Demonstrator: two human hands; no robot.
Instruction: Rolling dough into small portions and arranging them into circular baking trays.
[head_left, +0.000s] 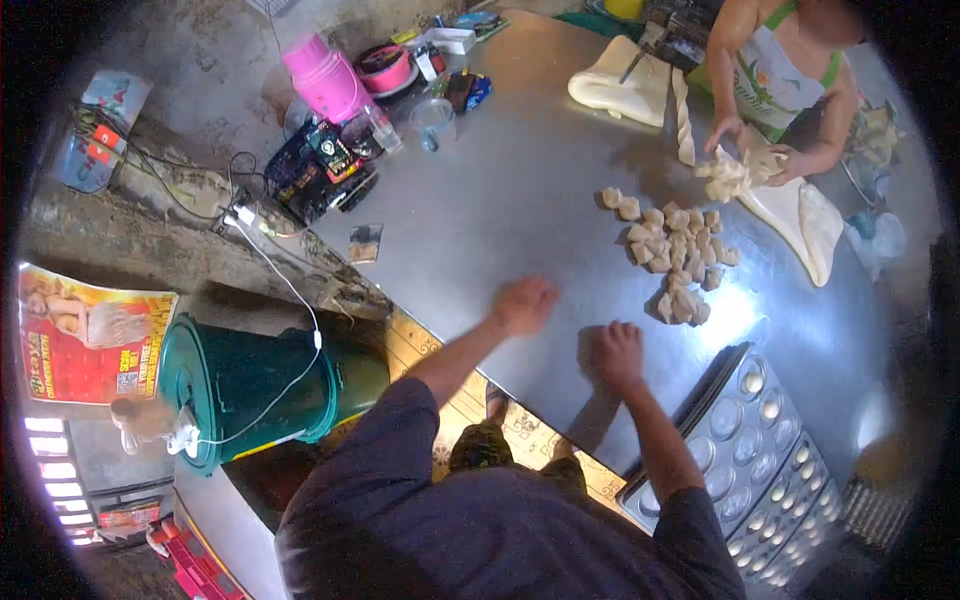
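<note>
Head view: the left hand (525, 305) is blurred and the right hand (617, 352) curls over the metal table (490, 200); whether either's fingers clamp anything, I cannot tell. Dough pieces (680, 243) lie heaped beyond the right hand; crowded together, they could stick. The right forearm (660, 430), beside the round-cupped tray (722, 418), could bump it.

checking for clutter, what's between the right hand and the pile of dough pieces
In the head view, only grey tabletop lies between the right hand and the dough pieces.
</note>
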